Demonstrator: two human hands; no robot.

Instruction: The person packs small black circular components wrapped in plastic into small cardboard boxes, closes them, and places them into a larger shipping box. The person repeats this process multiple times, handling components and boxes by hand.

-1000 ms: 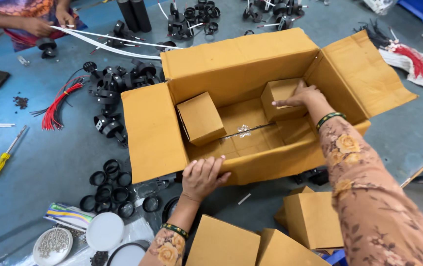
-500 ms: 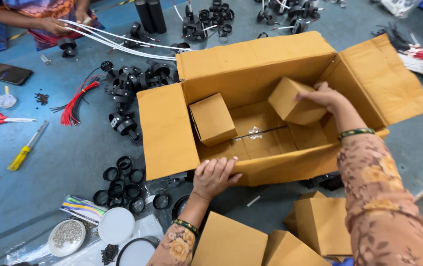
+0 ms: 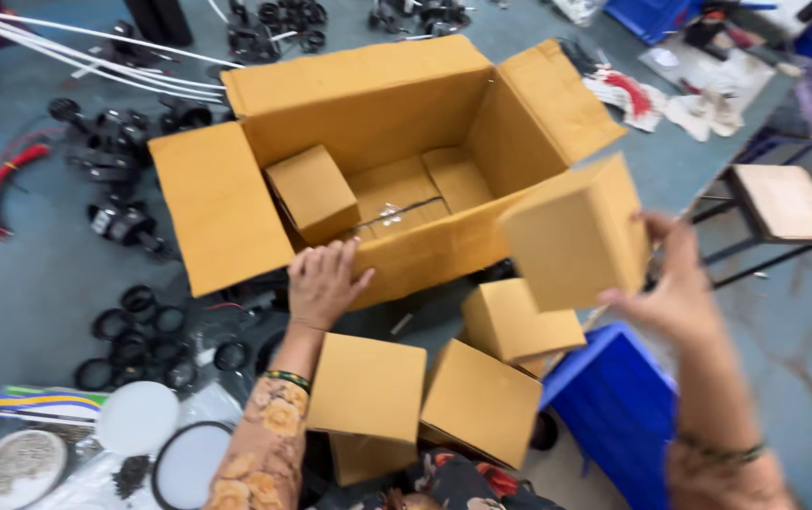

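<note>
The small cardboard box [image 3: 576, 236] sits in the right of the frame, outside the big open carton [image 3: 368, 161], gripped from its right side by the right hand [image 3: 675, 279], whose fingers wrap its far edge while the box hangs in the air, tilted. The left hand [image 3: 323, 281] lies flat and open, fingers spread, on the carton's near wall at centre, grasping nothing. Inside the carton one small box [image 3: 313, 192] leans against the left corner — the only one in there — and the floor of the carton beside it shows bare cardboard with a strip of tape. Three more small boxes [image 3: 444, 392] lie outside, clustered in the lower centre just in front of the carton, next to a blue crate [image 3: 618, 406] at lower right. Judging from how things lie, most of the handling between carton and pile remains: one box inside, one in the hand, three on the blue-grey surface. Around the carton are black plastic rings [image 3: 136, 326] at lower left, black fittings [image 3: 118, 142] and white cables [image 3: 75, 52] at upper left, round white lids [image 3: 136, 417] at the bottom left, and a wooden stool [image 3: 784, 200] at the right edge. Blur softens the right hand, so the exact finger placement cannot be told.
</note>
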